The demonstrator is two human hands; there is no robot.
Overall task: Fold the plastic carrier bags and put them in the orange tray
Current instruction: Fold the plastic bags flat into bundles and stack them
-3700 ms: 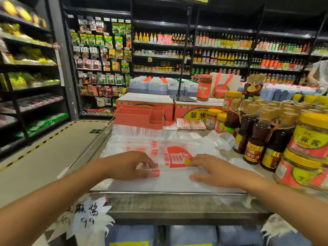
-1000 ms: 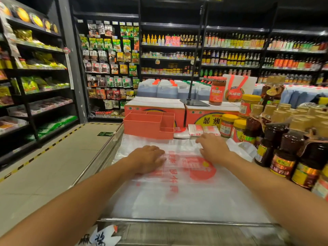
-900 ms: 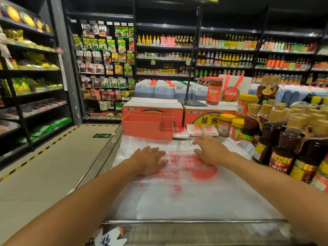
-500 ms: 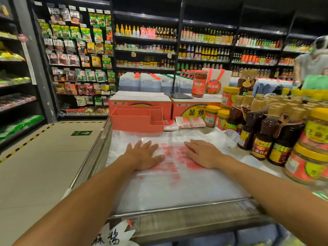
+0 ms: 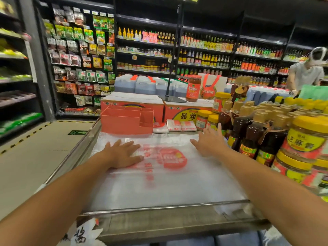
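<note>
Two hands on one bag, which lies flat on the counter, long axis running away from the person, print side up. Nearest the person: the bag's plain bottom edge, just inside the counter rail. Further up the bag: left hand, fingers spread, palm pressed flat on the left half beside the red logo. Right hand, fingers spread and open, sits at the far right corner of the bag; blur there, cannot tell whether the palm touches the plastic or hovers just above it. Neither hand pinches anything.

Judgement: still the smoothing step, no crease made yet. Both hands are at the far end, so a lengthwise fold would bring one long edge across to the other; left hand is placed to pin, right is nearer the free edge.

Beyond the bag's far end: tray, touching or just past it, nearer the left hand. Right of the tray, folded bags lie on the counter, not in it.
</note>
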